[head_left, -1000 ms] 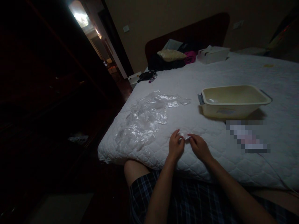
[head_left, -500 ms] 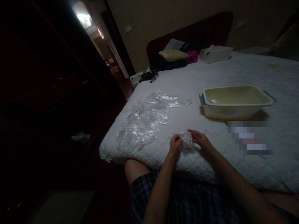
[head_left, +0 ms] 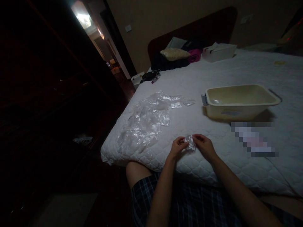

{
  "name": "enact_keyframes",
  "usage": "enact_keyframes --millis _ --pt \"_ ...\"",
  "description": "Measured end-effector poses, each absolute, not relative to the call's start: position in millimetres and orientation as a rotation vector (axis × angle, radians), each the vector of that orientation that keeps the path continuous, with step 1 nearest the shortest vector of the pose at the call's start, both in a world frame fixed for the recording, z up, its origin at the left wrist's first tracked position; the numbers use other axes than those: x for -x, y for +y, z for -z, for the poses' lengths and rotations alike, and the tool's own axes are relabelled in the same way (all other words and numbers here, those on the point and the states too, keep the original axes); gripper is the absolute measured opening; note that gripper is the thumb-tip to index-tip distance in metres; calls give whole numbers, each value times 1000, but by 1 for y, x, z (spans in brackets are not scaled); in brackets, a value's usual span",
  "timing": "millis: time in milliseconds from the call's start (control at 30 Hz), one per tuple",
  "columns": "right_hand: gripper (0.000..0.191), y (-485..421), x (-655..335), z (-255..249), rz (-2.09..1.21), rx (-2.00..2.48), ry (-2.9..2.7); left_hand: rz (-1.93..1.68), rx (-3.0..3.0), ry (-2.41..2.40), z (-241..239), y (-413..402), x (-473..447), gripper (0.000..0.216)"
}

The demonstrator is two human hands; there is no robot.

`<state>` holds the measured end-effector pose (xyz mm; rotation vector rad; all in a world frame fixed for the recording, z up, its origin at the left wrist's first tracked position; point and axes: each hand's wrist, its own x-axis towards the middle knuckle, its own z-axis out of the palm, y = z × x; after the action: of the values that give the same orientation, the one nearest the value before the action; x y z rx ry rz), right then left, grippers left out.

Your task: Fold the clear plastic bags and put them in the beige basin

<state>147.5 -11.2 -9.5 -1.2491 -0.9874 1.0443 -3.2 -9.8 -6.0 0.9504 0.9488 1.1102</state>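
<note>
A small clear plastic bag (head_left: 190,143), partly folded, is pinched between my two hands over the front edge of the bed. My left hand (head_left: 178,147) grips its left side with thumb and fingers together. My right hand (head_left: 204,145) has its thumb and fingertips closed on the upper right side. To the left of my hands lies a spread of crumpled clear plastic bags (head_left: 146,123) on the white quilted mattress cover (head_left: 165,164).
A cream plastic tub (head_left: 236,110) with grey handles stands on the bed at right. Below it lies a blurred-out flat object (head_left: 254,140) with a cable. Toward the headboard (head_left: 213,25) are a pillow (head_left: 175,54), a pink roll (head_left: 194,55) and a white box (head_left: 219,52).
My right hand has closed in from a looser, spread pose onto the bag's right side. The bag now looks smaller and flatter between my hands.
</note>
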Motion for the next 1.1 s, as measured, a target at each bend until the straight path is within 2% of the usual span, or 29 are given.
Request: enact_keyframes --millis 133,367,700,1100 --pt "41 -11 -148 9 -1003 1259 -1005 -1100 -986 997 8 -10 2 52" --pt "46 -13 -147 6 -1174 1184 -961 -1101 -1028 1037 12 -8 3 51" --pt "44 -12 -147 14 -1036 1238 -914 -1050 -956 985 4 -11 3 63" --pt "49 -14 -148 8 -1160 1144 -807 -1056 -829 1011 -2 -15 4 57"
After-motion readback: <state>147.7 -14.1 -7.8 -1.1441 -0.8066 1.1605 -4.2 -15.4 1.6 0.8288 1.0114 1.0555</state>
